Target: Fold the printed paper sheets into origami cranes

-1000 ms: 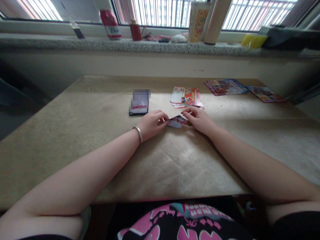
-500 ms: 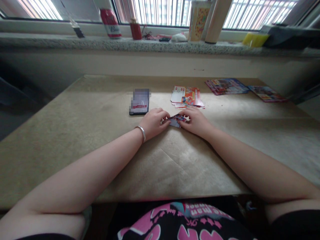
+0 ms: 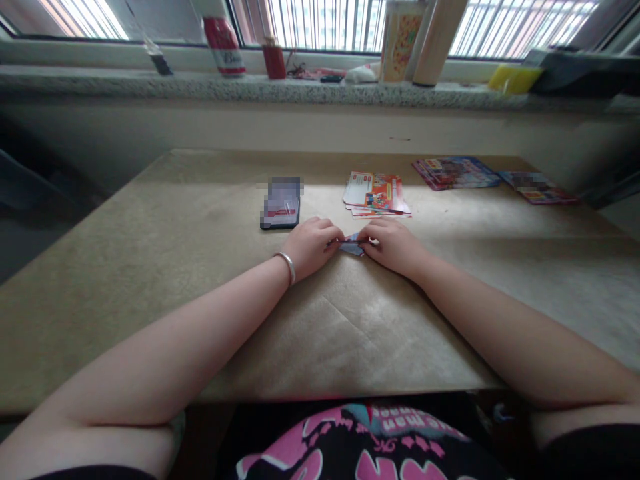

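Low over the middle of the table, a small piece of folded printed paper (image 3: pixel 351 245) is held between both hands. My left hand (image 3: pixel 315 247), with a silver bangle at the wrist, pinches its left end. My right hand (image 3: pixel 393 245) has its fingers closed on the right end. A bluish, pale face of the paper shows below a dark raised fold, and the fingers cover both ends. Just beyond the hands lies a loose stack of red and white printed sheets (image 3: pixel 379 193).
A phone (image 3: pixel 282 203) lies on the table (image 3: pixel 150 293) beyond my left hand. Colourful printed booklets (image 3: pixel 457 173) and another printed pile (image 3: pixel 537 187) are at the far right. On the windowsill (image 3: pixel 310 90) stand a can (image 3: pixel 223 45), a red bottle (image 3: pixel 273 60) and a patterned container (image 3: pixel 401 43).
The paper has been tilted or folded over: its dark printed face has given way to a thin raised edge with a bluish face below. Both hands stay nearly in place.
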The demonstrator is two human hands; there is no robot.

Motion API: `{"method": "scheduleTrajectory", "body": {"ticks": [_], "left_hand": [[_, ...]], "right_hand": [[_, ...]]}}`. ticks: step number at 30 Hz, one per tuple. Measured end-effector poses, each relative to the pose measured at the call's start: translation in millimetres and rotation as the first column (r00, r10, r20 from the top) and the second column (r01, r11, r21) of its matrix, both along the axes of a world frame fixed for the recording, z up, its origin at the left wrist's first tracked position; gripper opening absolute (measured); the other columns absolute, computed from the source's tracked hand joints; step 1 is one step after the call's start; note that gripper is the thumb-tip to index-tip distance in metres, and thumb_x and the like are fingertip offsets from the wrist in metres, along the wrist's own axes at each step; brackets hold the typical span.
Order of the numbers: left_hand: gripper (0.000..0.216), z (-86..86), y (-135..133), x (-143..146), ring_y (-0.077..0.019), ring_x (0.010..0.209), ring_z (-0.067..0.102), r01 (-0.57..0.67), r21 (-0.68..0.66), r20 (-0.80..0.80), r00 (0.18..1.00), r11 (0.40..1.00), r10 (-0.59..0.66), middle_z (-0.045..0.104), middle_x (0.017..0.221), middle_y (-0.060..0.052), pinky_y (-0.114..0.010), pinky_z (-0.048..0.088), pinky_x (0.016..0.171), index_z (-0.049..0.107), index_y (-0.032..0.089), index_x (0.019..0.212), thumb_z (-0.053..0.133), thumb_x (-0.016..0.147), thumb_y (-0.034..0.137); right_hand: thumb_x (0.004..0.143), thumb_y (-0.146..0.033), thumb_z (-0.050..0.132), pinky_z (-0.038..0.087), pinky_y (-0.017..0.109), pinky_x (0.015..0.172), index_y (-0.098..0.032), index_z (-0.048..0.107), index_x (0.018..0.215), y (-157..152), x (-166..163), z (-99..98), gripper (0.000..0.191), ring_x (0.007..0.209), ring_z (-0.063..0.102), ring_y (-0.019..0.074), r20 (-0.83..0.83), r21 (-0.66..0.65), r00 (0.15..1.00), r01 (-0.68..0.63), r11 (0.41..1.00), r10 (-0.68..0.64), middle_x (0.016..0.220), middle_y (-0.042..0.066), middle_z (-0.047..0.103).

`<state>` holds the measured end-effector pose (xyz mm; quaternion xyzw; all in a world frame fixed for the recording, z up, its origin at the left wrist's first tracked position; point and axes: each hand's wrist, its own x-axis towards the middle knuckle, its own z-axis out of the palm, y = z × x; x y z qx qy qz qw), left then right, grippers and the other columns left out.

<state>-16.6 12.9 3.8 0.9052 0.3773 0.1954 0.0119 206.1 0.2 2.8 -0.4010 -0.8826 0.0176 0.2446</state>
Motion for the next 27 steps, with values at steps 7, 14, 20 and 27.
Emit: {"method": "scheduleTrajectory", "body": {"ticks": [7,14,20,27], "left_hand": [[0.021,5.1,-2.6,-2.1,-0.0212,0.088,0.06,-0.015,0.071,-0.151,0.988,0.997,0.026,0.068,0.094,-0.007,-0.033,0.047,0.079,0.071,0.02,0.096,0.051,0.09,0.019],[0.019,11.0,-7.0,-2.3,-0.0205,0.08,0.06,-0.017,0.148,-0.25,0.967,0.989,0.054,0.067,0.086,-0.006,-0.032,0.044,0.069,0.072,0.021,0.094,0.053,0.088,0.019],[0.022,11.1,-6.1,-5.1,-0.0187,0.076,0.058,0.0,0.123,-0.247,0.968,0.992,0.031,0.066,0.084,-0.006,-0.031,0.043,0.066,0.073,0.021,0.092,0.052,0.087,0.016],[0.025,15.9,-15.8,-6.4,-0.0196,0.083,0.058,0.02,0.069,-0.248,0.969,0.997,-0.003,0.066,0.091,-0.007,-0.032,0.047,0.074,0.073,0.022,0.101,0.05,0.09,0.021]], "right_hand": [[0.084,-0.015,0.057,0.045,0.03,0.077,-0.018,0.07,0.09,-1.6,1.9,4.1,0.015,0.085,0.06,0.0203,0.047,-0.062,0.999,-0.011,0.998,0.014,0.089,0.008,0.067],[0.084,-0.016,0.056,0.045,0.03,0.077,-0.017,0.071,0.091,-1.8,3.6,6.7,0.016,0.085,0.06,0.0206,0.085,-0.068,0.996,0.001,0.998,0.005,0.091,0.008,0.068],[0.083,-0.014,0.054,0.045,0.03,0.079,-0.02,0.073,0.092,-2.8,6.2,8.1,0.022,0.086,0.06,0.02,0.092,-0.08,0.995,-0.037,0.996,0.044,0.091,0.006,0.068],[0.077,-0.009,0.052,0.045,0.031,0.08,-0.021,0.074,0.093,-3.4,7.6,10.4,0.029,0.085,0.061,0.0198,0.114,-0.086,0.991,-0.06,0.995,0.069,0.091,0.006,0.069]]}}
